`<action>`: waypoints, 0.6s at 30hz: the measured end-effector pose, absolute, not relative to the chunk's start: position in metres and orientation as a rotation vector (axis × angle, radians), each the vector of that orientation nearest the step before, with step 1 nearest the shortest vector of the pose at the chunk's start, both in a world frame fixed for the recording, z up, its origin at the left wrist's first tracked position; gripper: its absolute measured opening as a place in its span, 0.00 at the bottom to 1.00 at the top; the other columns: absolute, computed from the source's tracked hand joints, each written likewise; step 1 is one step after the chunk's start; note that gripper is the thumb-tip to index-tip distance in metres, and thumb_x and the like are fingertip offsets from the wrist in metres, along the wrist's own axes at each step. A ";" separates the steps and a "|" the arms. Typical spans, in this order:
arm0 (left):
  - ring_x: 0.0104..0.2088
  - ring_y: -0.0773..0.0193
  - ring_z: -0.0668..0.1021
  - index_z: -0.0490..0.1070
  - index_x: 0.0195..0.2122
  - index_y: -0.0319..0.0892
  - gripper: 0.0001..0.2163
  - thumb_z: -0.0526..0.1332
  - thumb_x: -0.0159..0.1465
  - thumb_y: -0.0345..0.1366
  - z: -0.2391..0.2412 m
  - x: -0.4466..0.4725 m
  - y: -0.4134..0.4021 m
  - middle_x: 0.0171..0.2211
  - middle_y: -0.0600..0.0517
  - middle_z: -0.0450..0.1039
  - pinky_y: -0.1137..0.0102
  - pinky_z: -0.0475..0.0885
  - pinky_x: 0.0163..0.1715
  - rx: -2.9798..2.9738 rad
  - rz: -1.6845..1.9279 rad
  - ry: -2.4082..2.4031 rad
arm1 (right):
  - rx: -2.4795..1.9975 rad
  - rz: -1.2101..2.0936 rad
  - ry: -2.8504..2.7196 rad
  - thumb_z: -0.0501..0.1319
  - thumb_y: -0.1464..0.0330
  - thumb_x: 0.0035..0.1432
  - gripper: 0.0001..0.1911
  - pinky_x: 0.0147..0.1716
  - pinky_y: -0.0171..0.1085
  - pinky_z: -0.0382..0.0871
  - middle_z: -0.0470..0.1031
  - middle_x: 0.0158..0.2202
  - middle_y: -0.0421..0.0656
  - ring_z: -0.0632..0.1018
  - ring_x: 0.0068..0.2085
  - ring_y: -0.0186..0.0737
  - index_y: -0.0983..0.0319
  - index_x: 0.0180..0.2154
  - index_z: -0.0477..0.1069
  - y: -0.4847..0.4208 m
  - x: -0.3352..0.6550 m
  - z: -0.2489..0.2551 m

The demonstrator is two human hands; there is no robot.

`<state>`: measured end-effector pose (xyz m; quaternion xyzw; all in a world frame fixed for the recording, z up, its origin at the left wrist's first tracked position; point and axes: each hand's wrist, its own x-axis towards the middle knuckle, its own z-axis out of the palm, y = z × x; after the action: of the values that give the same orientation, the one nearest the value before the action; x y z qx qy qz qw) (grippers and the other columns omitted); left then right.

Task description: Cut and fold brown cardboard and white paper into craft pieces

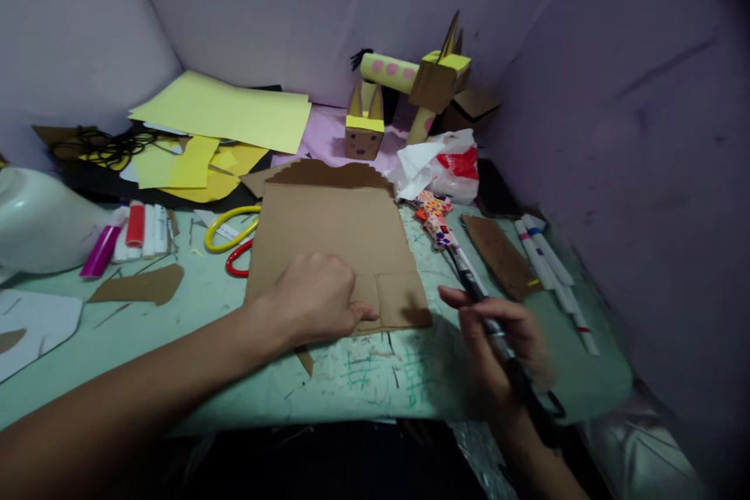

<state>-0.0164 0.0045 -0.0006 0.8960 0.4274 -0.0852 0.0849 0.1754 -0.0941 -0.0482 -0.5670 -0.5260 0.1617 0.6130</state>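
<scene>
A flat brown cardboard sheet [333, 226] with a scalloped far edge lies in front of me. My left hand [316, 297] rests on its near part, pressing it down with the fingers curled and one digit stretched to the right. That digit points at a rectangle drawn in thin lines on the near right corner. Off the sheet's right side, my right hand [504, 336] is raised and closed around a dark pen [497, 337], smeared a little by motion. Beyond the pen lies a floral-patterned item [434, 219]; whether the two touch, I cannot tell.
Yellow-handled scissors [234, 228] and a red handle [238, 259] stick out left of the sheet. Yellow paper [228, 113], glue tubes [104, 246] and a white bottle [47, 219] lie left. Cardboard animals [364, 137], a plastic bag [454, 164] and markers [548, 258] stand behind and right.
</scene>
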 end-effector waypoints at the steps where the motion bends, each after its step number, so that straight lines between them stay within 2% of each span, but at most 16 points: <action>1: 0.28 0.46 0.78 0.77 0.28 0.38 0.28 0.50 0.59 0.59 0.000 -0.016 0.005 0.27 0.39 0.77 0.61 0.67 0.22 2.672 -0.264 1.272 | -1.326 0.378 -1.102 0.61 0.71 0.57 0.03 0.37 0.42 0.74 0.82 0.34 0.42 0.82 0.36 0.42 0.58 0.33 0.67 -0.097 0.178 -0.046; 4: 0.27 0.45 0.78 0.77 0.27 0.38 0.29 0.49 0.59 0.59 0.001 -0.016 0.005 0.27 0.38 0.77 0.61 0.66 0.21 2.683 -0.271 1.269 | -1.355 0.415 -1.024 0.62 0.71 0.56 0.04 0.35 0.41 0.75 0.82 0.34 0.42 0.82 0.34 0.41 0.58 0.33 0.66 -0.103 0.186 -0.044; 7: 0.26 0.46 0.78 0.76 0.26 0.39 0.29 0.48 0.60 0.60 0.000 -0.017 0.003 0.26 0.39 0.76 0.62 0.64 0.20 2.702 -0.260 1.271 | -1.346 0.440 -1.370 0.61 0.74 0.56 0.07 0.38 0.41 0.75 0.81 0.39 0.43 0.82 0.38 0.41 0.57 0.35 0.67 -0.100 0.190 -0.047; 9: 0.26 0.48 0.77 0.75 0.26 0.39 0.29 0.48 0.60 0.60 0.000 -0.017 0.002 0.26 0.39 0.76 0.63 0.62 0.20 2.720 -0.256 1.275 | -1.317 0.441 -1.641 0.59 0.76 0.56 0.09 0.46 0.46 0.73 0.80 0.39 0.42 0.81 0.40 0.41 0.57 0.36 0.67 -0.094 0.191 -0.051; 12: 0.27 0.52 0.76 0.73 0.30 0.39 0.24 0.50 0.62 0.56 -0.002 -0.018 0.000 0.28 0.42 0.75 0.64 0.63 0.23 2.767 -0.188 1.217 | -1.310 0.446 -1.826 0.57 0.78 0.55 0.09 0.58 0.54 0.59 0.80 0.36 0.38 0.81 0.39 0.41 0.57 0.34 0.67 -0.087 0.193 -0.057; 13: 0.29 0.52 0.75 0.72 0.34 0.39 0.21 0.51 0.63 0.52 -0.003 -0.019 0.000 0.30 0.43 0.75 0.63 0.64 0.25 2.808 -0.123 1.143 | -1.322 0.449 -1.845 0.57 0.78 0.55 0.10 0.59 0.55 0.56 0.80 0.35 0.37 0.81 0.39 0.41 0.57 0.33 0.67 -0.085 0.193 -0.059; 15: 0.37 0.52 0.74 0.70 0.41 0.41 0.13 0.53 0.64 0.43 -0.008 -0.019 0.000 0.39 0.43 0.73 0.61 0.65 0.33 2.895 0.026 0.912 | -1.344 0.440 -1.862 0.57 0.78 0.54 0.10 0.58 0.54 0.58 0.80 0.34 0.37 0.81 0.39 0.42 0.57 0.31 0.67 -0.084 0.195 -0.063; 18: 0.47 0.51 0.69 0.67 0.50 0.46 0.14 0.52 0.65 0.36 -0.017 -0.020 0.004 0.52 0.45 0.67 0.58 0.63 0.42 2.932 0.104 0.632 | -1.339 0.390 -1.820 0.57 0.78 0.53 0.09 0.56 0.52 0.64 0.80 0.31 0.38 0.82 0.37 0.44 0.58 0.29 0.68 -0.085 0.195 -0.066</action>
<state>-0.0199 0.0038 -0.0172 0.9746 0.2100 0.0345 0.0701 0.1954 -0.0853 -0.0655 -0.5320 -0.7235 0.1551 0.4117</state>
